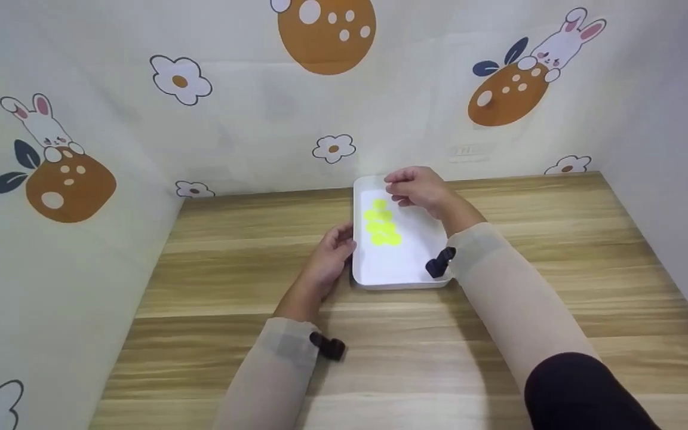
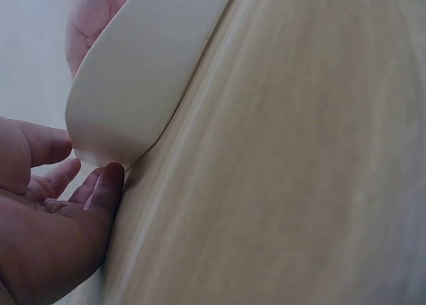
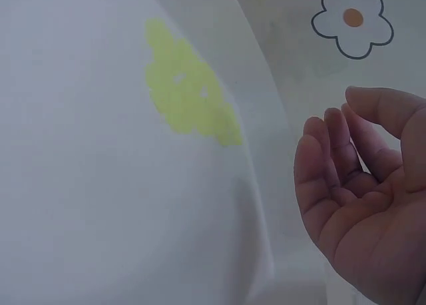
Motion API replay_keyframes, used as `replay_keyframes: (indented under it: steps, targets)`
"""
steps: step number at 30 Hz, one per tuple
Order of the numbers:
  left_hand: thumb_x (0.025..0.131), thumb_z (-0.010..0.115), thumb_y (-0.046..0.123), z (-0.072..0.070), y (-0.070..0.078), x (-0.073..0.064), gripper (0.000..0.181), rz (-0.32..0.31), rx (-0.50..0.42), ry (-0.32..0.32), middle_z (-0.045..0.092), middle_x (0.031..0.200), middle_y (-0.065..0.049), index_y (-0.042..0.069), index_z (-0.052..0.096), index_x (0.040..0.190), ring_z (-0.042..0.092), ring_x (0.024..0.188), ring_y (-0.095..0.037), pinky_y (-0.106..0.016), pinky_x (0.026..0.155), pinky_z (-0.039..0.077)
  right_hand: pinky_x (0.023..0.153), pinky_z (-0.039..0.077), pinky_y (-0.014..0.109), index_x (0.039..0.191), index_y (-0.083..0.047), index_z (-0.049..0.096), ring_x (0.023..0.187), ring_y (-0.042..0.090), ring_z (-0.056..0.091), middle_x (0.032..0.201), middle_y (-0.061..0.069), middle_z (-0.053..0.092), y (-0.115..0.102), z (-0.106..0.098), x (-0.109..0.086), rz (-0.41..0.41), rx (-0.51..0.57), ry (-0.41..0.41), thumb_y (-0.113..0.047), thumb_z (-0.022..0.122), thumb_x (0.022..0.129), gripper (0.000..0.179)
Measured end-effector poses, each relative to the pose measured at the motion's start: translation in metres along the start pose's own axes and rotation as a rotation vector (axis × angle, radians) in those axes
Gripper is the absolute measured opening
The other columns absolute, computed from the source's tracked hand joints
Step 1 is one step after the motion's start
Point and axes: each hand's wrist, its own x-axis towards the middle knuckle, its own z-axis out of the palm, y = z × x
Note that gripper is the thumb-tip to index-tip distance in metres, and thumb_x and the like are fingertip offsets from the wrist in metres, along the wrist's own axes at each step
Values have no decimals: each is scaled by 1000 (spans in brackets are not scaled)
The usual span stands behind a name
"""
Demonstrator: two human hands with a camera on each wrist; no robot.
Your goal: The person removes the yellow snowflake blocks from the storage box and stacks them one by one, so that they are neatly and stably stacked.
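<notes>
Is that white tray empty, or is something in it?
Not empty: yellow pieces lie clustered inside the white tray, as the head and right wrist views show.

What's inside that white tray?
The white tray holds a cluster of yellow pieces, left of its middle. In the head view, the right hand hides the tray's far right corner, so anything there can't be seen.

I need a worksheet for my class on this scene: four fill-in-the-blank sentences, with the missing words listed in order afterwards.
1. The round pieces lying in the white tray are coloured ____.
2. The hand with fingers against the tray's outer wall is the person's ____ hand.
3. The tabletop under the tray has a pattern like ____ grain.
4. The long-eared animals printed on the wall covering are ____.

Missing words: yellow; left; wood; rabbits.
</notes>
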Motion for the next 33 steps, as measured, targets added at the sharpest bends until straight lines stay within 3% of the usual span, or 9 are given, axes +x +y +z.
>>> replay_keyframes:
  steps: [4, 10, 18, 25, 33]
  targets:
    - [108, 50, 2, 1, 0, -1, 53, 1, -2, 6, 45, 164, -23, -2, 39, 160, 43, 153, -35, -46, 132, 36, 98, 61, 32, 141, -5, 66, 114, 29, 66, 124, 11, 71, 4, 8, 8, 3, -14, -13, -20, 72, 103, 41]
    - [108, 50, 2, 1, 0, -1, 53, -8, -11, 5, 45, 164, -22, -2, 39, 160, 45, 153, -35, -46, 131, 38, 103, 59, 38, 139, -6, 68, 110, 24, 67, 117, 5, 72, 10, 16, 20, 5, -1, 29, -15, 74, 100, 40]
    - [108, 51, 3, 0, -1, 0, 53, 4, 0, 8, 47, 163, -22, -1, 40, 160, 44, 153, -35, -46, 132, 37, 93, 55, 31, 133, -7, 70, 105, 18, 62, 120, 6, 70, 23, 22, 31, 15, -2, 56, -8, 78, 96, 38]
    - [109, 50, 6, -1, -1, 0, 53, -13, 13, -12, 45, 165, -19, 2, 40, 161, 45, 153, -33, -46, 131, 38, 90, 53, 24, 129, -4, 71, 106, 19, 62, 122, 10, 71, 27, 26, 32, -40, -108, 62, -4, 77, 92, 37]
    - [109, 50, 4, 0, -1, 0, 53, -7, -10, -9, 44, 166, -21, 0, 39, 161, 43, 155, -34, -46, 131, 38, 105, 54, 32, 126, -4, 72, 114, 23, 63, 125, 12, 72, 29, 26, 34, -50, -207, 71, 0, 77, 90, 37]
